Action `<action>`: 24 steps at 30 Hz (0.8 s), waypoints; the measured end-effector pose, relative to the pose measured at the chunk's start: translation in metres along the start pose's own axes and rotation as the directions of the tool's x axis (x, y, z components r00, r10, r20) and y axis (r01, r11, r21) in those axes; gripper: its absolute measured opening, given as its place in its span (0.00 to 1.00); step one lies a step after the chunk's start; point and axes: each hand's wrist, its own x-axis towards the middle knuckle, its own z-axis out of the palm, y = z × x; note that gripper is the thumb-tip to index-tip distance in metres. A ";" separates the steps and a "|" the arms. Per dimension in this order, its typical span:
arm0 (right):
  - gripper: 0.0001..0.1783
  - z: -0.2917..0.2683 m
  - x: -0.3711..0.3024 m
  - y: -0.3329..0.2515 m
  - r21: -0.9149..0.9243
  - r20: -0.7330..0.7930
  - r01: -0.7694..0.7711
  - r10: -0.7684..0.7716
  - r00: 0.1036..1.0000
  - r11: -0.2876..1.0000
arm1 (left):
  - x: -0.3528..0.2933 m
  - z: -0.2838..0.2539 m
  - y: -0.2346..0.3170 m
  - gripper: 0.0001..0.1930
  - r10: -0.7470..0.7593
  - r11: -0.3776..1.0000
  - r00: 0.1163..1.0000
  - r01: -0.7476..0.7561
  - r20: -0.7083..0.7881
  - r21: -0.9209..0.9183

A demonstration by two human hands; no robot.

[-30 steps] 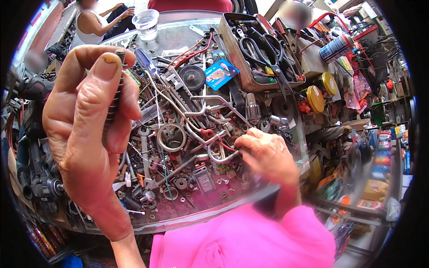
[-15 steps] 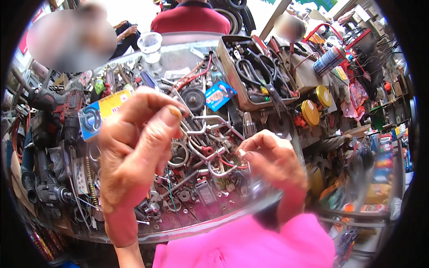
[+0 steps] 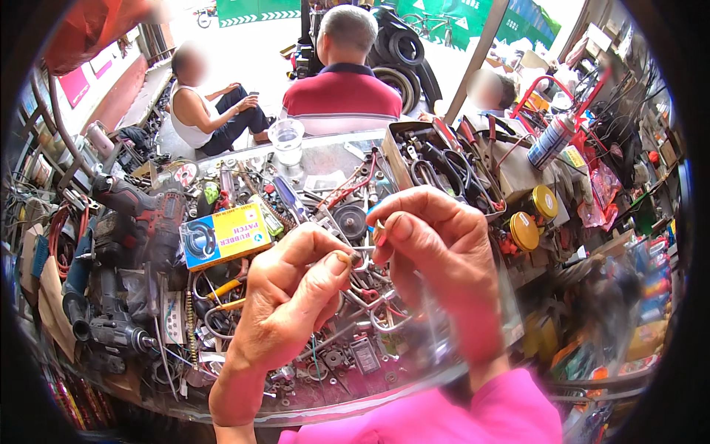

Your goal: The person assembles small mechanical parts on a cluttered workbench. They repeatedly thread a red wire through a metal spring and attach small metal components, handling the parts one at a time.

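My left hand (image 3: 285, 300) is raised over the cluttered bench, thumb and forefinger pinched together. A small dark bit shows at its fingertips, too small to name. To its right, my right hand (image 3: 447, 248) is also pinched, with a tiny reddish, brass-coloured piece (image 3: 380, 232) between thumb and fingers. The two sets of fingertips face each other, a short gap apart. Beneath them lie a round dark wheel-like part (image 3: 350, 220), bent metal rods and loose hardware. Beside my left wrist sits a yellow and blue box (image 3: 225, 238).
Cordless power tools (image 3: 118, 333) crowd the left side. A clear plastic cup (image 3: 287, 140) stands near the far edge. Scissors and pliers fill a metal box (image 3: 399, 159) at the far right. Yellow-lidded jars (image 3: 524, 231) stand beyond. One person in red (image 3: 342, 92) sits across the bench; others sit nearby.
My right hand has risen from the loose hardware and come up close to my left. My view has tilted up, bringing more of the people and street into sight.
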 end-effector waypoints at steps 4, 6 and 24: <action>0.12 0.003 0.001 0.011 -0.097 -0.042 0.066 -0.070 0.997 0.993 | 0.001 0.005 0.000 0.09 0.007 1.000 0.999 -0.006 -0.037 0.029; 0.12 0.003 0.000 0.012 -0.131 -0.051 0.075 -0.082 0.995 0.989 | 0.001 0.004 0.000 0.10 0.022 0.999 0.999 -0.021 -0.030 0.035; 0.13 0.000 0.000 0.013 -0.047 0.071 -0.021 0.024 0.997 0.999 | 0.007 -0.005 -0.007 0.07 0.078 0.986 0.997 -0.081 0.023 0.145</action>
